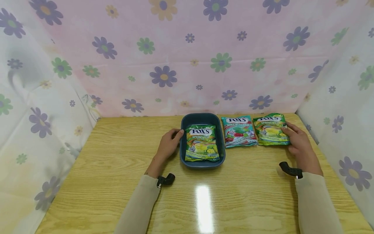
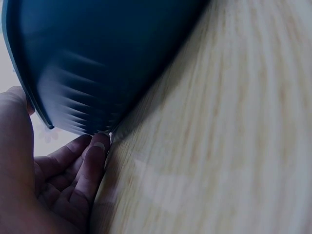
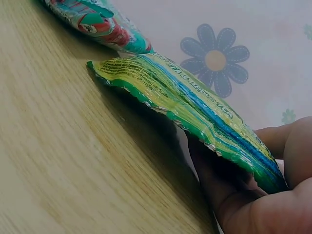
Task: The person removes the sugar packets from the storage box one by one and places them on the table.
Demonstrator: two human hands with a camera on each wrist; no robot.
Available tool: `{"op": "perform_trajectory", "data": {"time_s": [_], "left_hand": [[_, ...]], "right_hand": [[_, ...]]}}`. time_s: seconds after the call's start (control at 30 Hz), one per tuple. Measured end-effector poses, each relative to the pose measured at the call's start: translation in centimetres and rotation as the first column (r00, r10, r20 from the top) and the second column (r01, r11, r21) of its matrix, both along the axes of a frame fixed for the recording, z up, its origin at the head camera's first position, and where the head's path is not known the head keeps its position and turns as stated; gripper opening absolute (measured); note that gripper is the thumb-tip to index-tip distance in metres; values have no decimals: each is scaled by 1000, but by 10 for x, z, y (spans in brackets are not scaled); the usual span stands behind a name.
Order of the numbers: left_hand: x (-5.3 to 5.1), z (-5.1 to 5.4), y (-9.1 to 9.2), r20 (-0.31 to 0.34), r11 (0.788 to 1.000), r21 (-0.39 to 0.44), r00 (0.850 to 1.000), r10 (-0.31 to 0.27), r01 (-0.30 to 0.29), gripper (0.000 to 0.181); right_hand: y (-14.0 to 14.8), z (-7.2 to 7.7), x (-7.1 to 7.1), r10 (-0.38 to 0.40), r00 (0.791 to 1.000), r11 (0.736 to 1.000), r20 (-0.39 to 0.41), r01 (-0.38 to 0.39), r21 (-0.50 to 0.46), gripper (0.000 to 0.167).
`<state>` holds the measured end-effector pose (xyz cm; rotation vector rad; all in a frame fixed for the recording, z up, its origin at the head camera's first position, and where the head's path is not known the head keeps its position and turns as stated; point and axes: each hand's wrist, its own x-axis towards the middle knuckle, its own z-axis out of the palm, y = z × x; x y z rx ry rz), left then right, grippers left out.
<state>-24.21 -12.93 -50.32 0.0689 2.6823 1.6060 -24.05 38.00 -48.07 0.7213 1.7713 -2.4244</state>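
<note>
A dark blue plastic basin (image 1: 203,165) stands near the middle of the table, with a green bag of Fox's Spring Tea candy (image 1: 202,144) lying face up inside. My left hand (image 1: 168,144) holds the basin's left side, thumb at the rim and fingers low against the outer wall, as the left wrist view shows. A second Spring Tea candy bag (image 1: 269,132) is at the right. My right hand (image 1: 302,148) grips its right edge, thumb on top and fingers underneath. In the right wrist view, this candy bag (image 3: 165,92) is tilted, its near edge raised off the table.
A teal and red bag of Fox's Mint Blossom candy (image 1: 239,131) lies between the basin and the right-hand bag. Behind the wooden table (image 1: 122,169) hangs a flowered pink cloth (image 1: 175,48); flowered white cloth (image 1: 344,130) borders the sides.
</note>
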Motion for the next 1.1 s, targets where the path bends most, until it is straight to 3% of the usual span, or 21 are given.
{"op": "perform_trajectory", "data": {"time_s": [0.23,0.37,0.43,0.63,0.97,1.1], "left_hand": [[0,-1,0,1,1000,3,1000,5,-5,59],[1,-2,0,0,1000,6,1000,4,-4,59],[1,-1,0,0,1000,10,1000,5,-5,58],[2,2,1,3,1000,11,1000,6,-7,55],[2,2,1,1,1000,-5,1000,8,-8,57],[1,1,0,2,1000,0,1000,9,-9,57]], "right_hand": [[1,-5,-3,-31,999,996,36,28,81,71],[1,-4,-2,-38,998,982,54,28,186,68],[1,-1,-2,-31,996,959,81,7,283,66],[-4,11,1,33,993,850,111,-86,520,66],[-8,24,11,92,994,791,67,-113,601,72],[-12,32,13,97,995,819,38,-101,565,74]]}}
